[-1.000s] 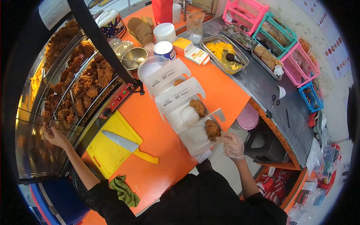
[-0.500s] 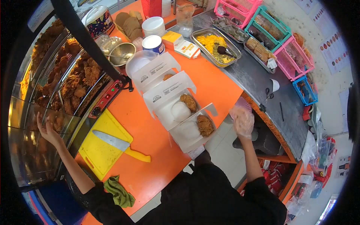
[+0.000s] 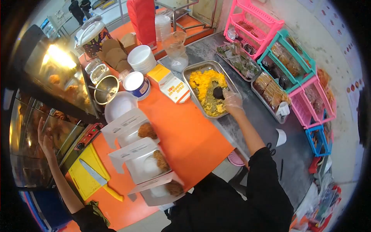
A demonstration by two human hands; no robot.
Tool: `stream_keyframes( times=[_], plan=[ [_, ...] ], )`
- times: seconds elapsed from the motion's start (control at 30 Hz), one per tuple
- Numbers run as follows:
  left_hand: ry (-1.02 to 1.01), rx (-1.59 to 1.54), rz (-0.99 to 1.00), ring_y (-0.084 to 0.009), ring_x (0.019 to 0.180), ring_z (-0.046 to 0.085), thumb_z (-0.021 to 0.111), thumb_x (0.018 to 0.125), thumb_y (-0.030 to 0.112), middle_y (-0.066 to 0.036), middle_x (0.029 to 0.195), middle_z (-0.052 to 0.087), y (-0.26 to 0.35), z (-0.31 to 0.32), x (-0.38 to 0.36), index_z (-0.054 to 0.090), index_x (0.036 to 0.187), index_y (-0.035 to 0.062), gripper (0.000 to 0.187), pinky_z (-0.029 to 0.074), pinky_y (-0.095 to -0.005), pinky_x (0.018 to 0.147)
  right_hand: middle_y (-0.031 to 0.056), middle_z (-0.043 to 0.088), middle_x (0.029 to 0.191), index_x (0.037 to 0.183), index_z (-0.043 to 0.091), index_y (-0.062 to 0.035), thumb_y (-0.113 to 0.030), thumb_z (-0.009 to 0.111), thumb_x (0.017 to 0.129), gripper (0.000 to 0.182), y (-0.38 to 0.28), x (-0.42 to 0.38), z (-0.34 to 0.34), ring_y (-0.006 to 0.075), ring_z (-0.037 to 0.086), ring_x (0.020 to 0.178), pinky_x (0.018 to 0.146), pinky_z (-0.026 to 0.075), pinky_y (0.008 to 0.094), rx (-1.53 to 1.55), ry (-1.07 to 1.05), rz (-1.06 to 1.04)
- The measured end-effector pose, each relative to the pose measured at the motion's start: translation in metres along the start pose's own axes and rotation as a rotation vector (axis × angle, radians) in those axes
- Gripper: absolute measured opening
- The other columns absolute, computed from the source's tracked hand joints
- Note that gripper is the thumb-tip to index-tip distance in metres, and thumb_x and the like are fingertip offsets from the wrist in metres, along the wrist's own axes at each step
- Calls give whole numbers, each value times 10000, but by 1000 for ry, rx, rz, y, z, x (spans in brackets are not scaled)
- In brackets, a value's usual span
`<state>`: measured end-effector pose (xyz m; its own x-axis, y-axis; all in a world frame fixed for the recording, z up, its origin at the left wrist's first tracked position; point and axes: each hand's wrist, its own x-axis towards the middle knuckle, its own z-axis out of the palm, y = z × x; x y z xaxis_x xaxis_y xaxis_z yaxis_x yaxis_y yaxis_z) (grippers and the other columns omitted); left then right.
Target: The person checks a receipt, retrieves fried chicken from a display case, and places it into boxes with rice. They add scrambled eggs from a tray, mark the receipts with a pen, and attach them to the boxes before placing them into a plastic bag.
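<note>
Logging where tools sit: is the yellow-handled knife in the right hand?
No, the yellow-handled knife lies partly on the yellow cutting board, while the gloved right hand is at the black spoon.

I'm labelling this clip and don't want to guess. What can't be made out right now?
Head view, right hand: whether its grip is closed on the black spoon; the hand covers the handle.
Head view, green cloth: partly hidden by the left sleeve.
Head view, wall sheets: print too small to read.
</note>
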<state>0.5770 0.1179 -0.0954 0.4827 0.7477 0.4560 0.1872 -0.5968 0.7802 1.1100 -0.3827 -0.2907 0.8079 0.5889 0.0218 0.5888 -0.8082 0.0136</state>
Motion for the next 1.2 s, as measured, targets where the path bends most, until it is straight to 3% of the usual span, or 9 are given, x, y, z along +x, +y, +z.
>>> stream_keyframes(
  times=[0.2, 0.3, 0.37, 0.5, 0.53, 0.57, 0.63, 0.7, 1.2],
  plan=[
    [108, 86, -148, -93, 1008, 507, 475, 832, 253, -64, 1370, 376, 48, 50, 8, 368, 1353, 94, 556, 411, -187, 687, 134, 641, 876, 1378, 260, -119, -108, 527, 802, 635, 7, 17, -2, 280, 619, 845, 669, 490, 381, -57, -279, -51],
    [-265, 33, -118, -234, 1195, 423, 453, 891, 315, -84, 1371, 361, 65, 35, -5, 349, 1365, 122, 522, 379, -369, 963, 150, 625, 960, 1422, 105, -119, -111, 517, 817, 732, 10, 20, -27, 284, 606, 893, 675, 492, 368, 189, -523, -134],
    [179, 476, -90, -228, 1249, 352, 428, 880, 265, -112, 1343, 395, 152, 102, -42, 378, 1331, 61, 497, 280, -393, 1029, 154, 614, 993, 1419, 105, -122, -136, 487, 843, 692, 13, 36, 12, 287, 598, 911, 680, 490, 370, 438, -438, 19],
    [72, -669, -187, -248, 1254, 338, 438, 886, 228, -156, 1351, 358, 135, 303, -185, 364, 1292, -15, 479, 261, -381, 1043, 162, 602, 1009, 1404, 127, -158, -273, 393, 917, 567, -16, 50, 12, 325, 603, 871, 688, 486, 407, 832, -342, 319],
    [-159, -288, -268, -272, 1285, 284, 449, 892, 241, -186, 1362, 326, 179, 362, -182, 327, 1309, -31, 513, 227, -378, 1058, 178, 604, 981, 1399, 139, -168, -288, 408, 915, 567, -27, 56, -13, 337, 609, 841, 677, 488, 414, 846, -455, 457],
    [-413, 106, -259, -295, 1315, 231, 461, 897, 254, -216, 1373, 295, 222, 421, -180, 291, 1325, -47, 550, 194, -376, 1072, 206, 606, 900, 1395, 151, -172, -267, 454, 895, 592, -37, 47, -34, 361, 616, 782, 661, 485, 437, 909, -313, 425],
    [-402, 14, -582, -348, 1317, 210, 389, 940, 277, -250, 1399, 241, 171, 524, -210, 242, 1347, -54, 545, 166, -385, 1079, 204, 602, 981, 1407, 109, -183, -212, 495, 867, 665, -44, 50, 0, 367, 610, 836, 705, 485, 433, 770, -146, 246],
    [-230, -201, -393, -345, 1298, 263, 345, 954, 238, -240, 1392, 271, 158, 577, -208, 224, 1357, -47, 509, 204, -368, 1067, 227, 614, 985, 1420, 20, -138, -135, 555, 797, 821, -48, 58, -29, 377, 615, 839, 735, 480, 453, 535, -375, 80],
    [-70, -465, -476, -271, 1250, 360, 278, 972, 191, -171, 1339, 388, 133, 593, -204, 281, 1347, -20, 430, 279, -342, 1025, 212, 618, 818, 1382, 206, -157, -202, 437, 876, 558, -29, 62, -72, 385, 604, 705, 627, 466, 469, 518, -267, -229]
  ],
)
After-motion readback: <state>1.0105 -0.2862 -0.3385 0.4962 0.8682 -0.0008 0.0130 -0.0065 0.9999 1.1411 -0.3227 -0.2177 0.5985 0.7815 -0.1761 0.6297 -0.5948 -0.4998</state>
